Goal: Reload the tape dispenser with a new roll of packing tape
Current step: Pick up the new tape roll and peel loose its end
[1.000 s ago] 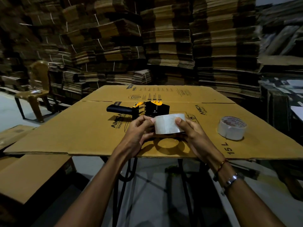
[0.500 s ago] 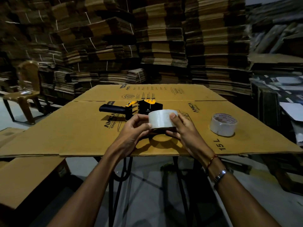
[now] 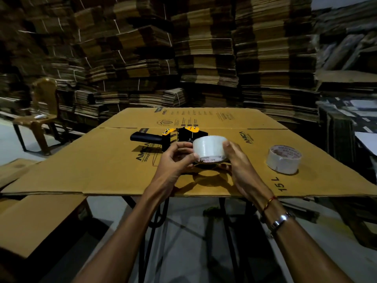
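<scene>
A roll of clear packing tape is held a little above the flattened cardboard sheet, tilted so its core faces down and toward me. My left hand pinches its left side and my right hand grips its right side. Just behind the roll lies the black and yellow tape dispenser on its side, handle pointing left; its front end is hidden by the roll. A second white tape roll lies flat on the cardboard to the right.
The cardboard sheet rests on a black metal-legged stand. Tall stacks of flattened cartons fill the background. A brown plastic chair stands at the left, and a carton sits low at the near left.
The roll has been turned and tipped in both hands, so its printed core edge now shows at the bottom. The dispenser and the second roll have not moved.
</scene>
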Demonstrator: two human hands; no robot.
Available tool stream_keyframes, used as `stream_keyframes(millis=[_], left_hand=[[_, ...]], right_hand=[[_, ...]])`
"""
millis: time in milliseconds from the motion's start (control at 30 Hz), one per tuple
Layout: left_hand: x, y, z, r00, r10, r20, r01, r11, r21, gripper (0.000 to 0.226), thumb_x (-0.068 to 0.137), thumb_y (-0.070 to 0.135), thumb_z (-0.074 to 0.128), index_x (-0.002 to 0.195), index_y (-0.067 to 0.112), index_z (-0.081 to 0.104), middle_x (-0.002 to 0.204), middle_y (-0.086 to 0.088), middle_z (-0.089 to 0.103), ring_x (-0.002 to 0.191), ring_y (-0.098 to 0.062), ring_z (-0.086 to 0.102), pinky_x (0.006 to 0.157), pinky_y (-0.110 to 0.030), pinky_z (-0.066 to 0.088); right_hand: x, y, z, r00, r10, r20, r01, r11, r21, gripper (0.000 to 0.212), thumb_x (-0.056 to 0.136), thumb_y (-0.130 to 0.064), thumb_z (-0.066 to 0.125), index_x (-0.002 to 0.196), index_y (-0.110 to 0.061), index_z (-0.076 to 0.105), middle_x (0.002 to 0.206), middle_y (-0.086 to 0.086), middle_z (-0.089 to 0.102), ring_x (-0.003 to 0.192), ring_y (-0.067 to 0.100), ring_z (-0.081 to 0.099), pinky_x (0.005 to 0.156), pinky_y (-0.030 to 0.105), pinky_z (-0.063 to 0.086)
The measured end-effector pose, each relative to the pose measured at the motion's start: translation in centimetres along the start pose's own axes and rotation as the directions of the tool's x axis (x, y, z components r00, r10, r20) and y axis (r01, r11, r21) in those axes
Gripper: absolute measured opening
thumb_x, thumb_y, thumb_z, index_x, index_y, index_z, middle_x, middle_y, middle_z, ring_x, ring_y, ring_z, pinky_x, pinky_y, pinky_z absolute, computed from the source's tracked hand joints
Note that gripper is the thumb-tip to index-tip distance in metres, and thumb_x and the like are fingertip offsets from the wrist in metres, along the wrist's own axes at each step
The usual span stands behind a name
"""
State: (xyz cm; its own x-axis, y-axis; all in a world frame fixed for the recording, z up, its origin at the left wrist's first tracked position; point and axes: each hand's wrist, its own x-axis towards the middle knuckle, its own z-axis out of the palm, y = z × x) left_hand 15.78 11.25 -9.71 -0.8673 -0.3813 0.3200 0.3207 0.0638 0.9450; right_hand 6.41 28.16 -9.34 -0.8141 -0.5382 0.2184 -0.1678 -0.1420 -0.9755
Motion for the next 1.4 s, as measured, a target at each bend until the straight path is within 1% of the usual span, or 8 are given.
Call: stream_keyframes(millis=[167, 400, 633, 1033, 1100, 1233, 1333, 1400], left_hand=[[-0.4, -0.3, 0.9, 0.994, 0.111, -0.022, -0.1, 0.954, 0.283, 0.026, 0.089, 0.021, 0.071, 0.111, 0.021, 0.057, 0.107, 0.002, 0.062, 0.102, -0.012, 0.063, 0.081, -0.035, 0.061], [0.2, -1.0, 1.3, 0.983, 0.123, -0.133, -0.076, 0.946, 0.315, 0.008, 0.091, 0.025, 0.066, 0.09, 0.018, 0.064, 0.094, -0.002, 0.069, 0.09, -0.019, 0.069, 0.077, -0.049, 0.061], [0.7, -1.3, 1.7, 0.978, 0.115, -0.177, -0.053, 0.944, 0.325, 0.013, 0.092, 0.026, 0.062, 0.087, 0.015, 0.066, 0.089, -0.005, 0.071, 0.085, -0.022, 0.071, 0.073, -0.052, 0.061], [0.7, -1.3, 2.1, 0.972, 0.147, -0.184, -0.072, 0.93, 0.361, 0.018, 0.091, 0.03, 0.057, 0.085, 0.015, 0.064, 0.089, -0.004, 0.07, 0.084, -0.021, 0.07, 0.07, -0.051, 0.06], [0.5, -1.2, 2.1, 0.976, 0.138, -0.167, -0.074, 0.937, 0.342, 0.012, 0.093, 0.025, 0.06, 0.088, 0.015, 0.064, 0.093, -0.005, 0.07, 0.087, -0.022, 0.071, 0.071, -0.05, 0.061], [0.0, -1.0, 2.3, 0.984, 0.137, -0.109, -0.088, 0.924, 0.371, 0.01, 0.093, 0.022, 0.065, 0.097, 0.015, 0.06, 0.107, -0.006, 0.064, 0.092, -0.022, 0.069, 0.067, -0.039, 0.063], [-0.1, -1.0, 2.4, 0.981, 0.151, -0.124, -0.088, 0.908, 0.41, 0.009, 0.092, 0.02, 0.064, 0.097, 0.015, 0.059, 0.108, -0.003, 0.063, 0.092, -0.018, 0.067, 0.058, -0.028, 0.057], [0.0, -1.1, 2.3, 0.977, 0.162, -0.14, -0.089, 0.901, 0.424, 0.006, 0.092, 0.017, 0.063, 0.097, 0.015, 0.06, 0.106, -0.001, 0.064, 0.092, -0.018, 0.067, 0.058, -0.028, 0.056]], right_hand=[[0.1, 0.2, 0.0, 0.999, 0.006, -0.036, -0.008, 0.998, -0.061, 0.098, 0.07, -0.061, 0.07, 0.152, -0.019, 0.037, 0.14, 0.007, 0.053, 0.119, 0.022, 0.061, 0.103, 0.048, 0.053], [0.3, 0.5, -0.1, 0.998, -0.005, -0.06, -0.001, 0.995, -0.102, 0.1, 0.068, -0.062, 0.072, 0.152, -0.02, 0.037, 0.141, 0.006, 0.052, 0.12, 0.023, 0.061, 0.101, 0.049, 0.054], [0.5, 0.8, -0.1, 0.998, -0.013, -0.069, 0.006, 0.996, -0.09, 0.101, 0.067, -0.063, 0.072, 0.152, -0.021, 0.038, 0.139, 0.007, 0.054, 0.117, 0.022, 0.063, 0.098, 0.048, 0.057], [0.3, 0.7, -0.1, 0.997, -0.006, -0.072, 0.002, 0.998, -0.064, 0.09, 0.073, -0.056, 0.069, 0.151, -0.02, 0.04, 0.13, 0.001, 0.058, 0.112, 0.021, 0.066, 0.095, 0.047, 0.058], [0.2, 0.6, 0.0, 0.998, 0.004, -0.069, -0.006, 0.999, -0.039, 0.08, 0.076, -0.054, 0.069, 0.145, -0.02, 0.046, 0.128, 0.004, 0.06, 0.112, 0.026, 0.067, 0.096, 0.052, 0.057], [0.1, 0.2, -0.1, 0.999, 0.007, -0.041, -0.005, 0.998, 0.055, 0.036, 0.081, -0.044, 0.067, 0.113, -0.027, 0.061, 0.116, 0.007, 0.065, 0.109, 0.03, 0.067, 0.094, 0.054, 0.057], [0.2, 0.2, 0.0, 0.998, 0.019, -0.053, -0.016, 0.998, 0.056, 0.04, 0.079, -0.047, 0.069, 0.113, -0.029, 0.061, 0.121, 0.01, 0.064, 0.111, 0.03, 0.066, 0.096, 0.055, 0.056], [0.3, 0.3, 0.0, 0.998, 0.026, -0.063, -0.022, 0.998, 0.059, 0.043, 0.079, -0.05, 0.068, 0.115, -0.028, 0.062, 0.124, 0.012, 0.064, 0.114, 0.031, 0.066, 0.098, 0.056, 0.055]])
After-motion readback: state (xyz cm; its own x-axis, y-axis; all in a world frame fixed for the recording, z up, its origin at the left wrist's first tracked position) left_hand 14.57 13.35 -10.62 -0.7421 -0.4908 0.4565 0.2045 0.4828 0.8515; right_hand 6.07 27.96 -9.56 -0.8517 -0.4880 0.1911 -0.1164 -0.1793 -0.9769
